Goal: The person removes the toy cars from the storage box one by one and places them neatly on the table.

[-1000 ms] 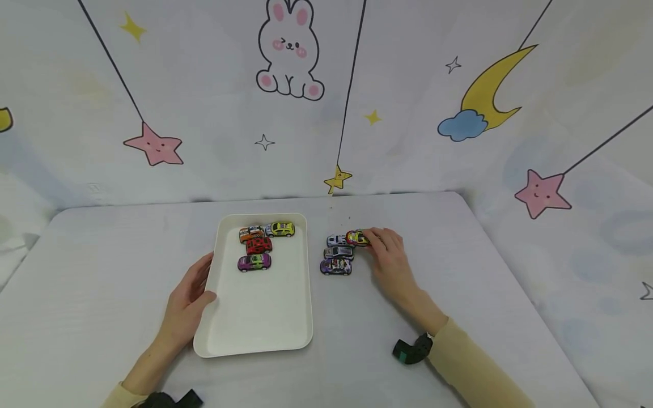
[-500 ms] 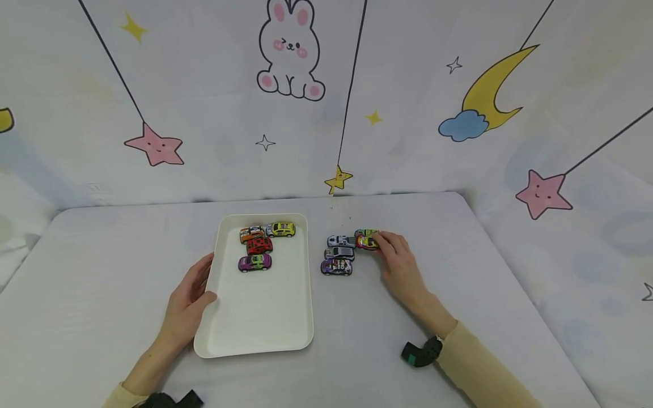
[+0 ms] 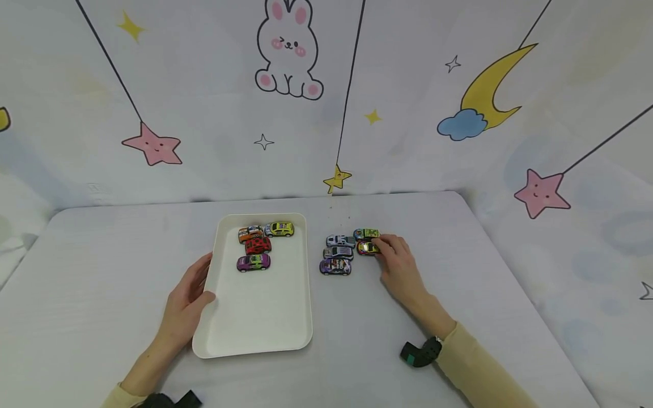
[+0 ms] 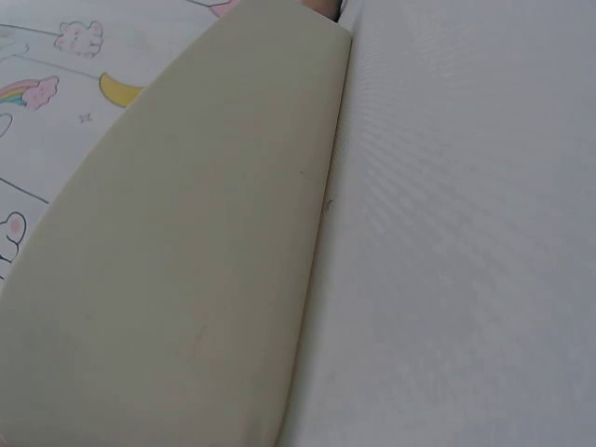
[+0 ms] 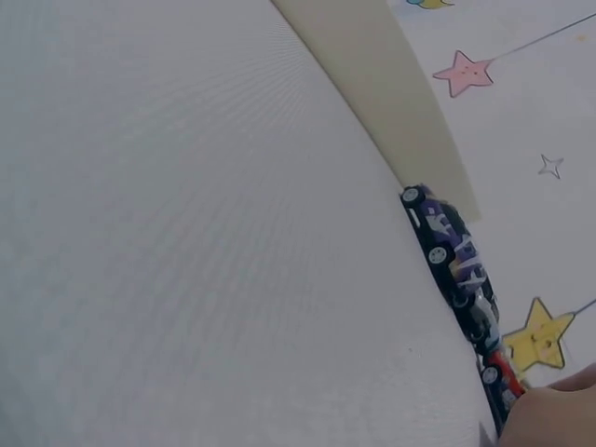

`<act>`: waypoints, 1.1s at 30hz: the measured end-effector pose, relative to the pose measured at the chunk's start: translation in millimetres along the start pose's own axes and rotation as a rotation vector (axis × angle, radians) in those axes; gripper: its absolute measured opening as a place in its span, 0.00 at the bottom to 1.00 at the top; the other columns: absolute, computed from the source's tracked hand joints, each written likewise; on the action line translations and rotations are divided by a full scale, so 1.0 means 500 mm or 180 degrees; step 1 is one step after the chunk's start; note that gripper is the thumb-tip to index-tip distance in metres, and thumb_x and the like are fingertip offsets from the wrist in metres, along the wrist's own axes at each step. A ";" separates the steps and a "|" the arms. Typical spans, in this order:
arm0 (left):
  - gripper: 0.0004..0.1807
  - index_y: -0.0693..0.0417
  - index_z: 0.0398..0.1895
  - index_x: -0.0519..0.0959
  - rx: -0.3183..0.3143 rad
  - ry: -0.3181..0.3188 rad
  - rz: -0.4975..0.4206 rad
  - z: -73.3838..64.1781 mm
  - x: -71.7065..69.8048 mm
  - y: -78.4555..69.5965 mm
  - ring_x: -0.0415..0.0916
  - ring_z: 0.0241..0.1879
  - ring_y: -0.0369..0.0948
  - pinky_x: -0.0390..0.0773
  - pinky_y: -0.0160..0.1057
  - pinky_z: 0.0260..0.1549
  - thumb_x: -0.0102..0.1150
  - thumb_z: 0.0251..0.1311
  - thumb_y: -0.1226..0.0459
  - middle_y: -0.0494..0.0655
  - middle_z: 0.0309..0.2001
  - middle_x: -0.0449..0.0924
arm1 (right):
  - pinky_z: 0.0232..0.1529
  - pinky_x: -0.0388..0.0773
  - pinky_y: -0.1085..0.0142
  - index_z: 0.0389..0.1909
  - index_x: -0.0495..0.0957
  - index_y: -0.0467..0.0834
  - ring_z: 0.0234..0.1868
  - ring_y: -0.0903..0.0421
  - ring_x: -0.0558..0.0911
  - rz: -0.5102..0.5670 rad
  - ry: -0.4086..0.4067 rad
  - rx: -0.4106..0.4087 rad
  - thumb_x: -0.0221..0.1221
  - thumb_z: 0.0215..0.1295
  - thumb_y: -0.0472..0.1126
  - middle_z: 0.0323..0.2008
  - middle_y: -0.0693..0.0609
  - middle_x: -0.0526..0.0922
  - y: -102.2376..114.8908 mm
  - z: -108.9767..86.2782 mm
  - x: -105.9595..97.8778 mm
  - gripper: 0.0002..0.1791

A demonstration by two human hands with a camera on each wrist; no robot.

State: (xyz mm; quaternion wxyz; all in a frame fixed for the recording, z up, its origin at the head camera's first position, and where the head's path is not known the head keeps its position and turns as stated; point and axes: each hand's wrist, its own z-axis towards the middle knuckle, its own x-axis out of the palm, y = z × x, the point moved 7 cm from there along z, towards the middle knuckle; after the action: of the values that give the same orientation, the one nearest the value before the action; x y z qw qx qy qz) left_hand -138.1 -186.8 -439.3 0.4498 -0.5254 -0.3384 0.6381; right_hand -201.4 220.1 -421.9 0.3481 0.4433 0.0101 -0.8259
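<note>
Red-yellow car has shifted nearer us, beside the green car; our right hand seemingly pinches its end, hard to see; left hand grips the tray. Likely light, rigid, slick: hold by sides.

The left hand grips with its thumb on top. The right hand reaches farther forward, fingertips pinching.
</note>
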 end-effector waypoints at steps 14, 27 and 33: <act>0.38 0.56 0.76 0.60 0.0010 -0.0009 0.0033 -0.002 -0.002 0.003 0.62 0.64 0.18 0.65 0.16 0.57 0.47 0.60 0.81 0.64 0.72 0.63 | 0.55 0.76 0.48 0.53 0.80 0.34 0.53 0.43 0.76 -0.0069 0.0145 0.0129 0.61 0.60 0.24 0.51 0.40 0.77 -0.002 -0.004 0.004 0.18; 0.38 0.56 0.76 0.59 -0.0015 -0.0012 0.0067 -0.002 -0.002 0.002 0.62 0.64 0.19 0.65 0.15 0.56 0.48 0.60 0.80 0.64 0.72 0.63 | 0.52 0.76 0.48 0.52 0.81 0.34 0.52 0.42 0.77 0.0001 0.0078 0.0095 0.64 0.60 0.26 0.50 0.39 0.77 -0.002 0.000 0.000 0.18; 0.38 0.56 0.76 0.59 -0.0014 -0.0011 0.0067 -0.001 -0.001 0.002 0.62 0.64 0.18 0.65 0.15 0.56 0.48 0.60 0.80 0.63 0.72 0.64 | 0.49 0.75 0.49 0.52 0.82 0.35 0.49 0.42 0.77 -0.0010 0.0056 0.0070 0.64 0.59 0.26 0.49 0.40 0.77 -0.004 -0.001 0.001 0.18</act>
State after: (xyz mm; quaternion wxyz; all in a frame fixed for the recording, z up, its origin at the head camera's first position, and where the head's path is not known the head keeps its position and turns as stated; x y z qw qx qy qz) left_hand -137.7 -187.4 -440.1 0.4414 -0.5288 -0.3350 0.6429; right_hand -202.4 221.4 -423.1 0.3418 0.4544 0.0047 -0.8226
